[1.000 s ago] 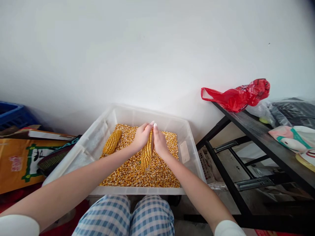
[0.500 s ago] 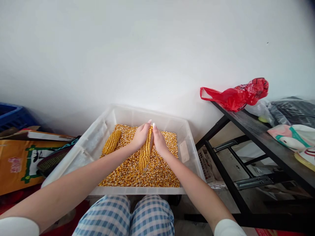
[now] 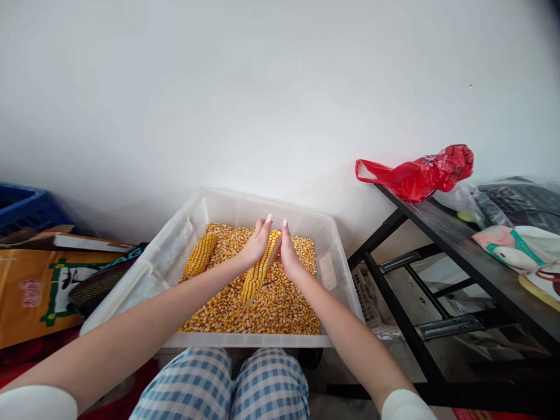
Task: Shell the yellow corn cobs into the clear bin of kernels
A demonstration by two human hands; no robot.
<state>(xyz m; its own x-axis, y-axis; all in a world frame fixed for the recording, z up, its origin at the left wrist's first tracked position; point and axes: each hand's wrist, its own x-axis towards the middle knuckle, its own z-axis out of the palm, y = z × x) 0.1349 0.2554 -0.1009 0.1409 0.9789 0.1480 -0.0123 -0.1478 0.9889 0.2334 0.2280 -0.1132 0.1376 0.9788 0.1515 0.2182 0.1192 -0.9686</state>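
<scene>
A yellow ear of corn [image 3: 259,274] is held between my two hands above the loose kernels, its lower end tilted toward me and to the left. Along its right side runs a pale strip where kernels are gone. My left hand [image 3: 258,242] grips the upper left side, thumb pointing up. On the other side, my right hand [image 3: 289,254] rests against the upper end with its thumb raised; its other fingers are mostly hidden. Loose corn kernels [image 3: 280,309] cover the bottom of a translucent plastic bin [image 3: 175,227]. A second ear of corn [image 3: 200,254] lies on the kernels at the left.
To the right stands a black-framed table [image 3: 441,227] with a red plastic bag [image 3: 420,175] and other bags on it. An orange cardboard box [image 3: 26,291] and a blue crate [image 3: 26,207] are at the left. Behind the bin rises a white wall [image 3: 280,105].
The held ear has tilted, its lower end swinging left. My thumbs have moved apart, the right hand shifting a little to the right. The view has shifted slightly.
</scene>
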